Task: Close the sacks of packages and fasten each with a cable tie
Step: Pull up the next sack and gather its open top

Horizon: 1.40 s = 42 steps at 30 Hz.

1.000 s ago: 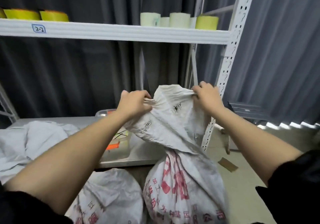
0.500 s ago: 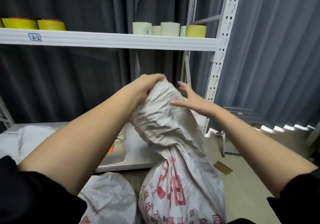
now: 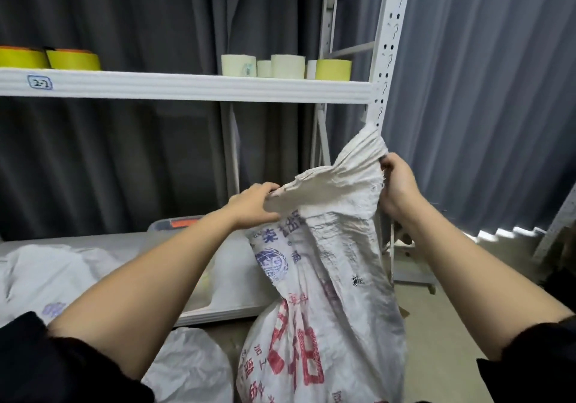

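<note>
You are facing a white metal shelving rack set against dark grey curtains, with a paler grey curtain hanging to the right of its perforated upright. Your left hand has its fingers curled round the left edge of the sack's mouth, pinching the gathered white fabric just at the fingertips. Your right hand grips the opposite edge higher up, fingers wrapped round a pleated bunch of the material that rises in front of the rack's upright. Between the two hands the mouth of the woven sack is stretched out and slanted, the right side higher than the left; it is not yet closed. The sack stands upright on the floor in front of you, its body printed with blue characters near the top and large red characters lower down. Just left of its base a second white sack sits on the floor. Beyond that, on the low grey shelf, lies a crumpled pale sack, and a clear plastic box with an orange part shows behind your left forearm. On the upper shelf, labelled 2-2, stand yellow-green tape rolls at the left and paler rolls near the upright.
</note>
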Available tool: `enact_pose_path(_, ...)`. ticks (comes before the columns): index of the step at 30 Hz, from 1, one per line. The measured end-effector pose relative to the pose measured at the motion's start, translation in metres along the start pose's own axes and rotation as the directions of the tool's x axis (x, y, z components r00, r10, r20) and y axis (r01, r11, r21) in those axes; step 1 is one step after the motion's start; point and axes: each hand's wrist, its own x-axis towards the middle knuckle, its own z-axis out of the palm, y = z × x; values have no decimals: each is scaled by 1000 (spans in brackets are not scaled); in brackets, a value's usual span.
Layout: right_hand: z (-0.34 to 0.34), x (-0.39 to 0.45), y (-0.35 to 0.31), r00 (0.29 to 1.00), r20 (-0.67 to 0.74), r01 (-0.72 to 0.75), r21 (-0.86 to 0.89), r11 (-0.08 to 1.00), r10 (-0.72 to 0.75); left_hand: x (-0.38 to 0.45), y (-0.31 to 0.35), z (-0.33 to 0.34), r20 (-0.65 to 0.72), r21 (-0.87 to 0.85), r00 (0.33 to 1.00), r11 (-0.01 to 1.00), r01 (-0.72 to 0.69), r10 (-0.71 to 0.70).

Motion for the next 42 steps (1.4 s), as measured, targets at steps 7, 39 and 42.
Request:
enact_pose_path(7, -30, 8, -34, 961, -227, 119, -173, 978, -157, 6, 6, -3, -145, 190, 989, 981, 34, -6)
enact_pose_path(39, 4, 34, -91, 604, 715, 459, -673, -580, -352, -13, 2, -169, -422, 760, 837, 639, 117, 348)
enact_pose_path(42, 4, 31, -86, 624, 716, 455, -658, -600, -312, -14, -1, -152, -385, 726, 891, 676, 130, 242)
